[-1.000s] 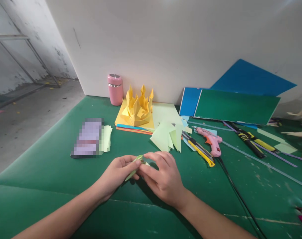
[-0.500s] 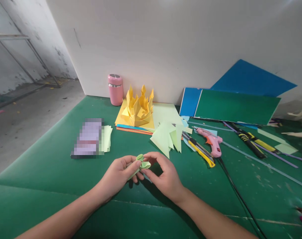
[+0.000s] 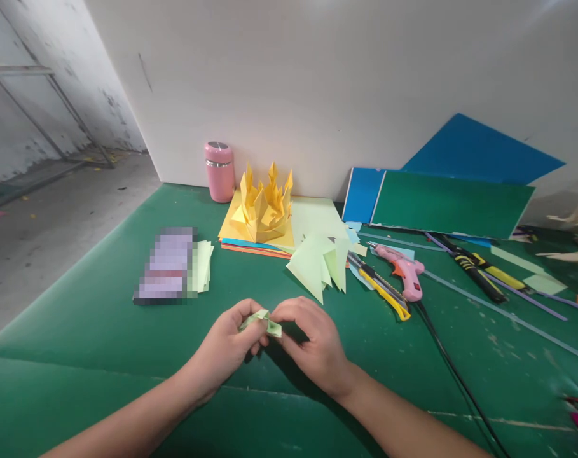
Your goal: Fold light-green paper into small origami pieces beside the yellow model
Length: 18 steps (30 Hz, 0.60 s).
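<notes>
Both my hands meet over the green table (image 3: 88, 331) and pinch one small light green folded paper piece (image 3: 262, 320). My left hand (image 3: 226, 346) grips its left end with thumb and fingers closed. My right hand (image 3: 312, 340) holds its right end, fingers curled round it. The piece is creased and partly hidden by my fingertips. Just beyond lies a pile of light green paper triangles (image 3: 320, 261).
A yellow folded paper crown (image 3: 264, 207) sits on a stack of coloured sheets beside a pink flask (image 3: 219, 170). A yellow utility knife (image 3: 379, 286), a pink glue gun (image 3: 403, 267) with its black cord, and blue and green boards (image 3: 451, 203) lie right. A blurred packet (image 3: 167, 266) lies left.
The green paper went from a flat strip to a looped, curled shape, then to a tighter fold. My right hand's fingers closed in over it.
</notes>
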Tool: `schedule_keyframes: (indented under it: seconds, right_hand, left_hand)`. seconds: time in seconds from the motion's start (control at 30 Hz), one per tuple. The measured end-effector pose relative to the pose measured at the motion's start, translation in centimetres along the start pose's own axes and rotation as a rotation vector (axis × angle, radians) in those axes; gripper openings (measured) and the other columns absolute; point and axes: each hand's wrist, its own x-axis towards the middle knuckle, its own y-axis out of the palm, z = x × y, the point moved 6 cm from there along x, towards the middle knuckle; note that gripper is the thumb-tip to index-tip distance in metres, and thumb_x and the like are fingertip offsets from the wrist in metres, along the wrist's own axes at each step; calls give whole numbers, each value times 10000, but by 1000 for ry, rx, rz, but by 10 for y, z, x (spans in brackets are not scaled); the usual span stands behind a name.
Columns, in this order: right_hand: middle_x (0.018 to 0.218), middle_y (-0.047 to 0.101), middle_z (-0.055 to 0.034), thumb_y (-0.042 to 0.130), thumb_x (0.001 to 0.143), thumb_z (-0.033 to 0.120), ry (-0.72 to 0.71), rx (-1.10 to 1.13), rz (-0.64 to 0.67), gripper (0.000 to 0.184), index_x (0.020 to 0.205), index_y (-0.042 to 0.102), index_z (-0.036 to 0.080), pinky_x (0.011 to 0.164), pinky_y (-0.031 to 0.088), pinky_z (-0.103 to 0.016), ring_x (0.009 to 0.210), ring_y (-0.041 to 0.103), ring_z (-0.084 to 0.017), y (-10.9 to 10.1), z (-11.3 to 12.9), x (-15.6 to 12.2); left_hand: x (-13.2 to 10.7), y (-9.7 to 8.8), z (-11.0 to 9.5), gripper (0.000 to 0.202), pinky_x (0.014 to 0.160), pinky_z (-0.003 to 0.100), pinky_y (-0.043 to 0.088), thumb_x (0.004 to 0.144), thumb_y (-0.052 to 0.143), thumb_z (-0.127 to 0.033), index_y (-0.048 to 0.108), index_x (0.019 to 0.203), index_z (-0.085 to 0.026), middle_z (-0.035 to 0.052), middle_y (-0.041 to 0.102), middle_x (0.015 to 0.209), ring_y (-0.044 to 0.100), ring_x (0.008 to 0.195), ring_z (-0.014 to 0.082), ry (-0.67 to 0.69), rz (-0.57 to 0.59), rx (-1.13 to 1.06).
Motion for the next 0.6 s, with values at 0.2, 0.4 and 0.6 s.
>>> schedule_keyframes:
  seconds: [0.2,0.4,0.6]
  right_hand:
    - [824,683,-28,562,881,172,31,11,-24,72,900,608,224,698,494,-304,774,625,-166,-1,0,0]
    - [799,672,-12,602,848,164,132,56,-65,77,868,640,229,686,502,-287,738,621,-153,-3,-5,0]
    - [777,678,-13,626,813,133,161,83,-84,102,848,673,217,675,500,-275,718,618,-150,-4,-5,0]
  left_hand:
    - [-6,4,3,280,515,210,344,731,607,-421,504,657,-172,-45,526,585,433,508,78,-30,-47,-91]
    - [-7,3,4,275,534,216,363,689,657,-411,587,708,-146,-29,544,587,462,549,97,-46,-91,-144]
    - [-5,1,3,260,540,221,358,682,678,-394,572,689,-156,-28,559,566,467,543,101,-51,-94,-135]
